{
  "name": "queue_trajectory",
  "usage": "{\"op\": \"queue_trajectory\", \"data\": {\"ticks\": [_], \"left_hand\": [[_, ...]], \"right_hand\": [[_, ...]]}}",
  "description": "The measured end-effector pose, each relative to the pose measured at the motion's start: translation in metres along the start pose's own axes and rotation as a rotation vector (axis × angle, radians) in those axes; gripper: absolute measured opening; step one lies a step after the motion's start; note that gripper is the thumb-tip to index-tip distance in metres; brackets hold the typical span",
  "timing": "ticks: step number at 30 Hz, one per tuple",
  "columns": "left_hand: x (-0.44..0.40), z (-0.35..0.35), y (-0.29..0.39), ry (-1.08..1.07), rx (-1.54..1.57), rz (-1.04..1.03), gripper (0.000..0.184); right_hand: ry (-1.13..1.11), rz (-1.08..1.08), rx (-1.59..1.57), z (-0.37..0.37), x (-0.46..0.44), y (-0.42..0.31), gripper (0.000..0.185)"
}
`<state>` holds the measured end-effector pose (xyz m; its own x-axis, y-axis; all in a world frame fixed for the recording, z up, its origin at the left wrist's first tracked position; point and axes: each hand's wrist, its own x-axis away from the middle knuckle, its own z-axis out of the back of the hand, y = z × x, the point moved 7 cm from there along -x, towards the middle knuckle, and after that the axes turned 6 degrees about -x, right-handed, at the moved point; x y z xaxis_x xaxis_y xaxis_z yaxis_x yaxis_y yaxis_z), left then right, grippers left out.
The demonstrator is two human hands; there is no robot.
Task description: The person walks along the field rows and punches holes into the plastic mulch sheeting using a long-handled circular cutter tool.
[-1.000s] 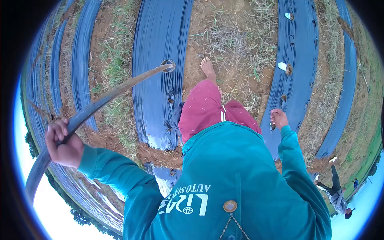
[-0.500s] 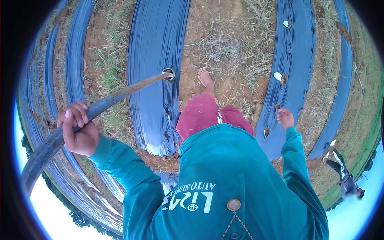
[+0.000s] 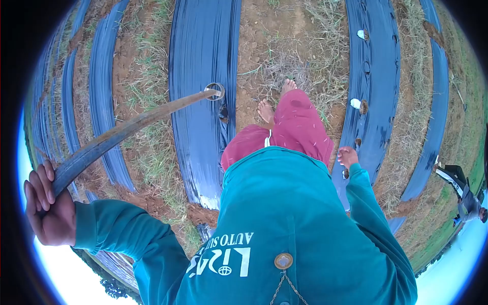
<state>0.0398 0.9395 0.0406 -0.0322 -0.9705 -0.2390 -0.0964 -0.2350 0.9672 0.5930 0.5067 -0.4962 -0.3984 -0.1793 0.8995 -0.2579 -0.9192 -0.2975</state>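
My left hand [image 3: 51,208] is wrapped round the upper end of a long, slightly curved pole [image 3: 137,124] at the far left. The pole slants to a metal ring [image 3: 215,91] at its far end, which is over the dark plastic sheet [image 3: 203,51] on the left; whether the ring touches the sheet I cannot tell. Close to the ring, a torn hole [image 3: 223,114] shows in that sheet. My right hand [image 3: 347,157] hangs low by the right-hand plastic sheet [image 3: 373,81], its fingers curled in. Anything inside those fingers is hidden.
Bare feet [image 3: 265,110] are on the soil path [image 3: 264,46] between the sheets. Holes and white pieces [image 3: 355,103] mark the right sheet. Dry grass [image 3: 325,56] grows between rows. Another person [image 3: 465,198] is at the far right.
My left hand has moved down and outward with the pole's upper end; the ring stays over the left sheet. My right hand is slightly lower and further inward. My right leg has come forward.
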Motion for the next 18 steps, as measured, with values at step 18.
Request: {"op": "queue_trajectory", "data": {"ticks": [18], "left_hand": [[-0.063,-0.037,-0.271,0.394,0.015,0.017,0.023]], "right_hand": [[0.081,0.012,-0.037,0.013,0.027,-0.032,0.015]]}}
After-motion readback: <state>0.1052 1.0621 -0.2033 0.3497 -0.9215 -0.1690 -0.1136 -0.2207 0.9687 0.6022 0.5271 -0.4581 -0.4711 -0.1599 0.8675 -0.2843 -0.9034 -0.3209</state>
